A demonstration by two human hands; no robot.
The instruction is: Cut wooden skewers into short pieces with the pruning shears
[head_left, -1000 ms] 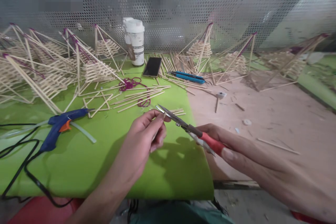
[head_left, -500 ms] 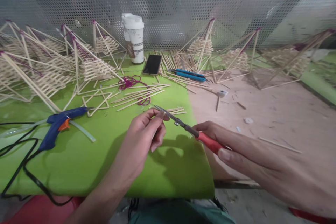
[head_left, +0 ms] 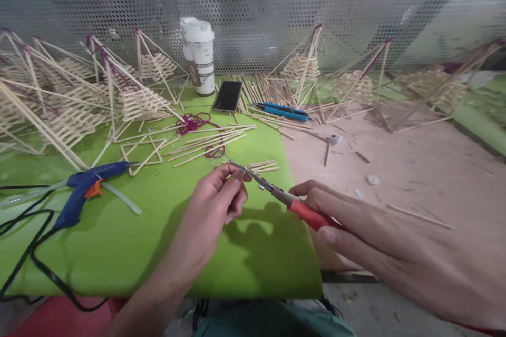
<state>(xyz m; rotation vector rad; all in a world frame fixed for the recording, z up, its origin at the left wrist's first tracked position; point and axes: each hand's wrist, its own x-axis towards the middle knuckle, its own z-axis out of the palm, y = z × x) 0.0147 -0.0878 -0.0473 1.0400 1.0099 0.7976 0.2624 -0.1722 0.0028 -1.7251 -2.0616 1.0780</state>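
Red-handled scissors (head_left: 307, 214) are in my right hand (head_left: 367, 234), fingers and thumb closed round the grips, blades pointing up and left. The blade tips reach the fingertips of my left hand (head_left: 213, 197), which is closed in a pinch above the green sheet (head_left: 272, 253). What the pinch holds is too small or hidden to make out. Just beyond the blades lie a few short wooden sticks (head_left: 263, 167). Longer sticks (head_left: 209, 143) and a tangle of purple cord (head_left: 192, 124) are behind my left hand.
A blue glue gun (head_left: 81, 192) with a black cable lies at left, near a stick star (head_left: 142, 152). Stick frames (head_left: 144, 105) with purple tips stand left and right. Farther back are a white cup (head_left: 201, 58), a phone (head_left: 228, 96) and blue cutters (head_left: 282, 111).
The scissors and my right hand have shifted slightly left, closer along my left fingertips. My left hand keeps its pinch. The whole view has moved a little.
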